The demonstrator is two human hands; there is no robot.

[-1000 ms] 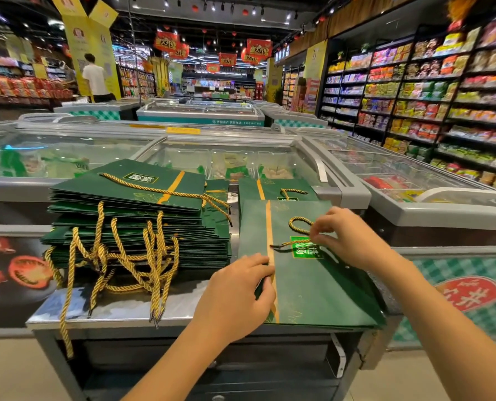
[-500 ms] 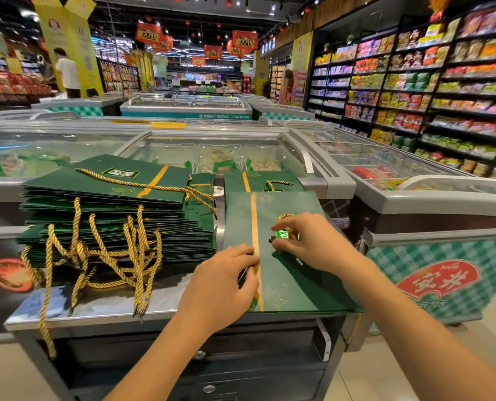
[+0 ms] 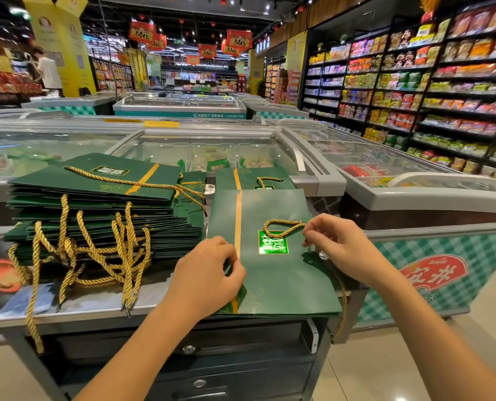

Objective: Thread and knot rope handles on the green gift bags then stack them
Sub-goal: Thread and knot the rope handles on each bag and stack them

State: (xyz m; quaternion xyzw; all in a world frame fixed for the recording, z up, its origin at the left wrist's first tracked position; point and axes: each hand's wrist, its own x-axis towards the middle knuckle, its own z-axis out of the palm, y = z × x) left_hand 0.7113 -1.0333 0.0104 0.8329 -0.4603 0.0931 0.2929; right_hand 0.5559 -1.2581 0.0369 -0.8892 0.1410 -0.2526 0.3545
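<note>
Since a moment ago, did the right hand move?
Yes. The right hand slid right, off the shiny label on the bag that it covered a moment ago, and now pinches the rope beside it.

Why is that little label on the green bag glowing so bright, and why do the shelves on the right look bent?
In the head view, the shiny label on the green bag likely mirrors the ceiling lights, so it flares bright green; the freezer lids carry pale glare too; the wide lens bows the shelves near the edge; the far aisle looks soft.
</note>
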